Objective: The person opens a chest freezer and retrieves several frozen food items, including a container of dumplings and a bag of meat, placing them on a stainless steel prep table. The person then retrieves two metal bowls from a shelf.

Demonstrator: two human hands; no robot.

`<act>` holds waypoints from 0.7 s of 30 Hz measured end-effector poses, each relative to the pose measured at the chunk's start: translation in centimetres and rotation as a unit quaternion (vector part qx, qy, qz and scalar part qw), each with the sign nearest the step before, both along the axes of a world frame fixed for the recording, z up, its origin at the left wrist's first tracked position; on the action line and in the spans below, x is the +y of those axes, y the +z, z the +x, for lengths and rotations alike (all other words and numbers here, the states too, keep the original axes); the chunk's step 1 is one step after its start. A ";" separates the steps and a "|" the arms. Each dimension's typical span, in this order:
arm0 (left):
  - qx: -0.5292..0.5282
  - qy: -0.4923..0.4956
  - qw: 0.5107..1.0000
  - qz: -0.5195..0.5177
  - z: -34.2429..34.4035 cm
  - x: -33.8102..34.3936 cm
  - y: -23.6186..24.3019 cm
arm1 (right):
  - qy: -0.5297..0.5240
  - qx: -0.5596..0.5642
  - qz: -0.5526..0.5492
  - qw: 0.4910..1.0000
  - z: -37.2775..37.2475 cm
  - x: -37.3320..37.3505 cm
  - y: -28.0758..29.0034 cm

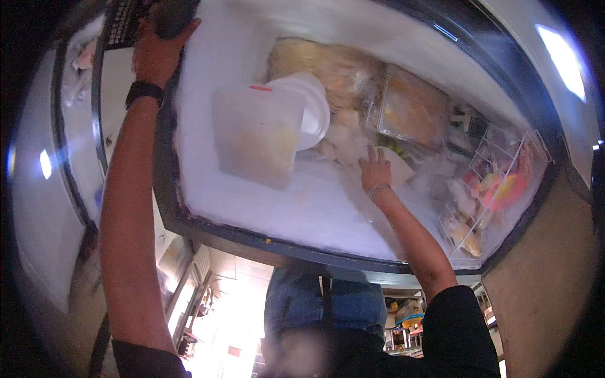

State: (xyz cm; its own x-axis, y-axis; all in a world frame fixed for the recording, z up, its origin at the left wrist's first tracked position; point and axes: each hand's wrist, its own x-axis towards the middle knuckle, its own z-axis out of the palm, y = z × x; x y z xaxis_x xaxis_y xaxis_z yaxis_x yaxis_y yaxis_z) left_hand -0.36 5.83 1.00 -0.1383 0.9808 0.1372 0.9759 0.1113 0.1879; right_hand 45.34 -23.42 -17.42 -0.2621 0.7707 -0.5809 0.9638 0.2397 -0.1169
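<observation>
Left arm runs nearly straight up the left side, elbow barely bent, black wristband (144, 94) at the wrist. My left hand (161, 53) is up at the freezer's far left corner, thumb out toward a dark round thing (173, 17). Too dim and blurred there; can't tell whether that grip is holding it or just resting by it.

Right arm bends at the elbow, forearm angled up and left over the front rim (252, 238). My right hand (376, 171) is down inside the freezer, palm down, fingers parted and loosely stretched, grip fairly wide with nothing clasped in it. Thin bracelet (379, 188) on that wrist.

Pale packet (399, 166) lies just beside the right fingers, smooth and wedge-shaped; contact unclear.

Freezer walls white, frosty, hazy; rim dark. Left inside: cloudy plastic tub (258, 138), squarish, tilted, red strip near its top edge, yellowish contents showing through. Round white lid-like piece (317, 116) right behind it. Far side: wrinkled clear bag (315, 60) of tan food, then a shiny boxy pack (413, 104). Right end: white wire basket (495, 188), thin bars, crinkly pink-red packets (512, 188) inside.
</observation>
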 end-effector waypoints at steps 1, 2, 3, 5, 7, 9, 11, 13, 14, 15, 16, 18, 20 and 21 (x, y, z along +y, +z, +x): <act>0.067 -0.005 0.998 -0.005 -1.1 0.0 -0.6 | 0.037 0.028 0.058 0.997 -0.7 0.3 0.9; 0.061 -0.001 0.998 0.000 -0.6 0.2 -0.6 | 0.029 0.050 0.041 0.997 -1.3 0.3 1.5; 0.054 0.001 0.999 0.005 -0.1 0.3 -0.4 | 0.021 0.072 0.024 0.997 -1.9 0.1 1.9; 0.044 0.015 0.999 0.005 1.0 0.3 0.1 | 0.018 0.084 -0.058 0.995 -1.8 0.8 3.6; 0.042 0.038 0.998 -0.006 1.8 0.0 0.8 | 0.032 0.066 -0.187 0.980 -1.6 2.3 6.4; 0.035 0.022 0.999 0.011 1.7 0.0 0.8 | -0.088 0.086 -0.158 0.980 1.7 1.1 6.7; 0.037 0.020 0.999 0.019 1.0 -0.3 0.8 | -0.197 0.123 -0.043 0.972 6.9 0.0 6.9; 0.038 0.020 0.999 0.017 0.7 -0.2 0.3 | -0.204 0.007 -0.004 0.979 11.6 -0.1 6.9; 0.037 0.021 0.999 0.010 0.9 -0.1 0.3 | -0.237 -0.014 -0.005 0.972 13.1 -0.1 7.2; 0.037 0.023 0.999 0.003 1.1 0.0 0.4 | -0.268 -0.033 -0.006 0.963 14.2 0.1 7.5; 0.037 0.024 0.999 -0.004 1.3 0.1 0.4 | -0.299 -0.053 -0.006 0.953 14.9 0.0 7.5; 0.067 -0.007 0.998 -0.008 -0.5 0.5 -0.1 | -0.278 0.034 0.009 0.960 13.5 -1.3 6.7; 0.073 -0.007 0.997 -0.006 -0.9 0.6 -0.7 | -0.251 0.164 -0.029 0.954 10.6 -2.3 7.0; 0.066 0.008 0.998 0.000 0.1 0.4 -0.5 | -0.233 0.251 -0.072 0.937 8.6 -2.1 8.2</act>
State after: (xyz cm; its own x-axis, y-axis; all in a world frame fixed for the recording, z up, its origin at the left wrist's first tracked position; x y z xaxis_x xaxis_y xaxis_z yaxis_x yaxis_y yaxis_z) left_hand -0.30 6.20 0.54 -0.1352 0.9785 0.1560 0.9901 0.1275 0.0586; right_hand 53.89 -25.47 -9.24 -0.1851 0.7926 -0.5810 0.7750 -0.2458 -0.5822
